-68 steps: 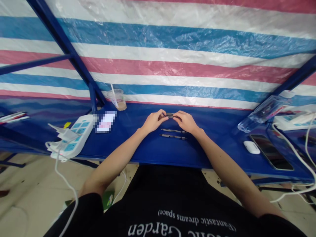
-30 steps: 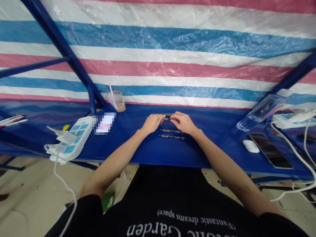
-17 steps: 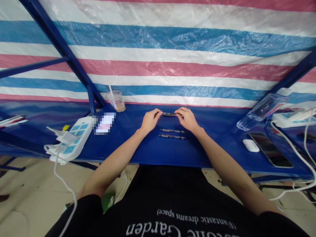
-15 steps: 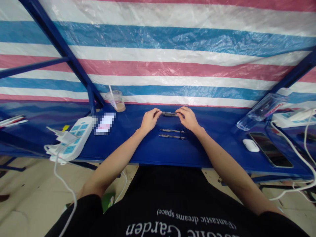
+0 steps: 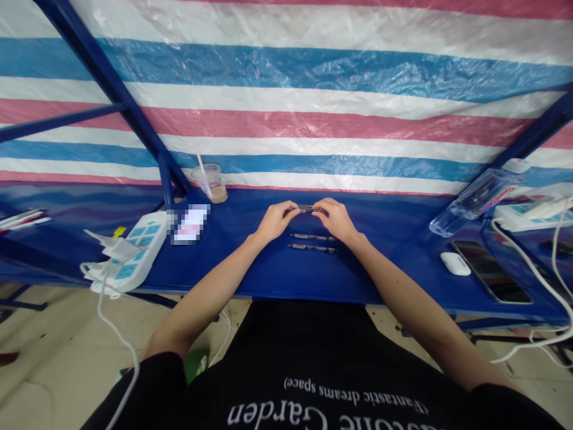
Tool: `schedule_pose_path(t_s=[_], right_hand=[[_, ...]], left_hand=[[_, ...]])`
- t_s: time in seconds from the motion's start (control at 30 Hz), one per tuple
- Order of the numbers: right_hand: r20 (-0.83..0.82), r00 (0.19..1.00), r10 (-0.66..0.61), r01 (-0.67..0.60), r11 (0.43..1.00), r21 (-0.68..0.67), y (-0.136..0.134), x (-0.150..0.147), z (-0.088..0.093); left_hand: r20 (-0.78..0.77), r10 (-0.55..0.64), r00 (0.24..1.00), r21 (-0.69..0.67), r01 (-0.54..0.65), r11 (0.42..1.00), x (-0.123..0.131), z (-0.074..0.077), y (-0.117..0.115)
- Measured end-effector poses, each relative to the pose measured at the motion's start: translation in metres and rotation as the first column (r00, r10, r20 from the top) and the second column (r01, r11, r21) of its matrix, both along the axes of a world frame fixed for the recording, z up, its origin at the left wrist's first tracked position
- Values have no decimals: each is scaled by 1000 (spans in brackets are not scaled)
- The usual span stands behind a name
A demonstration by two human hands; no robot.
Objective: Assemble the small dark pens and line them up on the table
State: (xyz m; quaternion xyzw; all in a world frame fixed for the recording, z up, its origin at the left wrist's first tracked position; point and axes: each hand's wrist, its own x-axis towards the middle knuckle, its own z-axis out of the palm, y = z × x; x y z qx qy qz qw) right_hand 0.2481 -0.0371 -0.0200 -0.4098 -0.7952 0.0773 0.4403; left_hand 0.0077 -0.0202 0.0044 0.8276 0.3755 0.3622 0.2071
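Observation:
My left hand (image 5: 276, 221) pinches the left end of dark grey pens (image 5: 305, 209), which lie level just over or on the blue table (image 5: 268, 275). At the other end, the fingers of my right hand (image 5: 335, 218) are closed on the same pens. Only a short middle stretch shows between my fingertips, so I cannot tell exactly how many there are. Nearer to me, two similar pens lie side by side on the table: one pen (image 5: 308, 237) just below my hands and a second pen (image 5: 308, 247) in front of it.
To the left are a plastic cup with a straw (image 5: 217, 185), a blurred-out phone-like object (image 5: 191, 224) and a white power strip (image 5: 145, 251) with cables. To the right are a clear bottle (image 5: 477, 200), a white earbud case (image 5: 455, 263) and a black phone (image 5: 490, 272).
My hands have come closer together along the held pens, hiding more of their length. The two pens lying on the table have stayed put.

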Motion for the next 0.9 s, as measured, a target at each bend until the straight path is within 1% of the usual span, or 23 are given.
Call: schedule_pose_path(t_s=[0.17,0.27,0.37,0.43,0.5,0.6,0.67,0.7,0.77,0.8,0.9], right_hand=[[24,999,33,-33,999,-5,-3,-5,0],[46,998,48,-48,999,5,-5,-6,0],[101,994,34,-34,999,3,-6,-8,2],[129,991,19,-18,1000,-12,-7,-8,3],[130,991,14,-10,1000,-29,-8,-9,4],[85,996,5,-2,999,-43,-10,-8,5],[56,998,-5,8,999,-45,-11,-7,7],[53,999,-14,16,999,-46,-12,-6,8],[64,997,-31,34,998,-43,-13,-5,9],[77,996,-36,39,998,-40,-12,-4,10],[112,993,-32,37,998,-41,-10,-4,8]], left_hand=[[-75,-42,996,-49,39,998,1,5,-7],[-65,-63,996,-55,59,997,1,4,-7],[-11,-90,996,9,90,996,1,-1,-4],[23,-95,995,70,93,993,2,-4,-2],[42,-94,995,93,89,992,2,-6,0],[34,-72,997,77,70,995,4,-7,-1],[6,-17,1000,71,16,997,4,-6,-1],[-9,21,1000,69,-21,997,3,-5,0],[-45,61,997,62,-58,996,2,-5,1],[-48,64,997,55,-61,997,2,-5,2],[12,54,998,24,-54,998,-1,-7,3]])
